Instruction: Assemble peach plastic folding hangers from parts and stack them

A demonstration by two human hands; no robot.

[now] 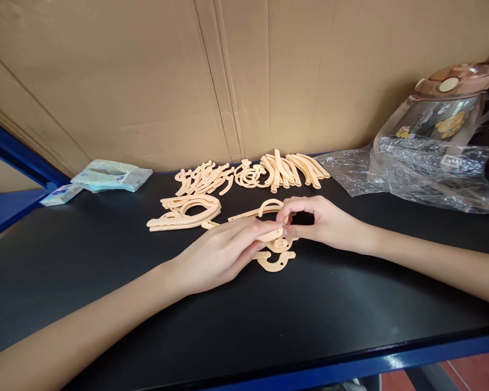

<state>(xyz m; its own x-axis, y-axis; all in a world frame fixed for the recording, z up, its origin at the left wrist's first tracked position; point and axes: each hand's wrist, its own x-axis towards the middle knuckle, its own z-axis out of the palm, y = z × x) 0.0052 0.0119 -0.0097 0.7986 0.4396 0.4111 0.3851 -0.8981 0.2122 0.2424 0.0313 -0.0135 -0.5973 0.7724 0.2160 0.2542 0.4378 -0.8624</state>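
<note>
My left hand (218,254) is closed around a cream plastic hanger arm (272,235), whose holed end sticks out past the fingertips. My right hand (326,220) meets it there, thumb and fingers pinching a curved hanger hook (271,203). The fingers partly hide where the two pieces meet. Just below lie more cream hanger parts, among them a hook-shaped piece (274,264) flat on the black table (309,315). A stack of folded hangers (187,219) rests beyond my left hand.
Loose hanger arms (206,180), hooks (250,176) and longer curved arms (290,169) are piled along the back. Tissue packs (112,175) lie at the left. Crumpled clear plastic (427,176) and a large bottle (448,117) stand right. Cardboard (146,81) walls the back.
</note>
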